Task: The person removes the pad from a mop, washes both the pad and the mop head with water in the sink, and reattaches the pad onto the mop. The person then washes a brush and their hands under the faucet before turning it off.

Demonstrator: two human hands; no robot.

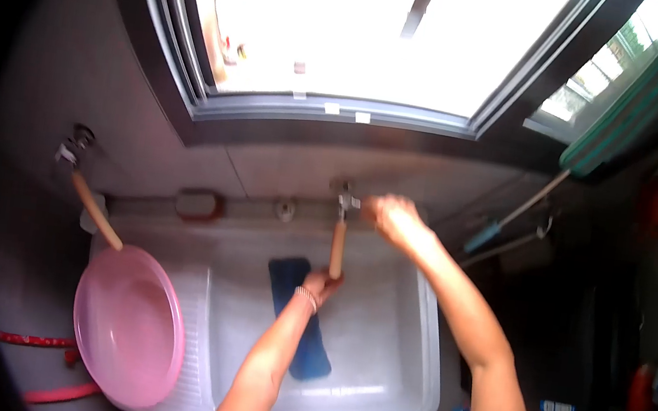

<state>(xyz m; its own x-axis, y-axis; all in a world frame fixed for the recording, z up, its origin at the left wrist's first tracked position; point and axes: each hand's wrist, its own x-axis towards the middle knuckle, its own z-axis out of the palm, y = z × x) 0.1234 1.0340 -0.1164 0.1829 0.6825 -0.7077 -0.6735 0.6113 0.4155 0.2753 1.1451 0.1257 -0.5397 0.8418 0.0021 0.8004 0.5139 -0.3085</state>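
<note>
My right hand (395, 218) is closed beside the handle of the wall tap (348, 202); blur hides whether its fingers grip it. A tan hose (337, 248) hangs from that tap. At the hose's lower end is my left hand (323, 285), its fingers dark and smeared, so their grip cannot be made out. Under the left hand and forearm, a dark blue flat piece (310, 349) lies in the white sink basin (365, 376).
A pink basin (129, 325) leans over the ribbed left side of the sink, below a second tap (73, 151) with a tan hose (95, 210). A soap dish (199, 204) sits on the back ledge. A window frame (275, 111) spans above; a green-striped mop (628, 108) stands right.
</note>
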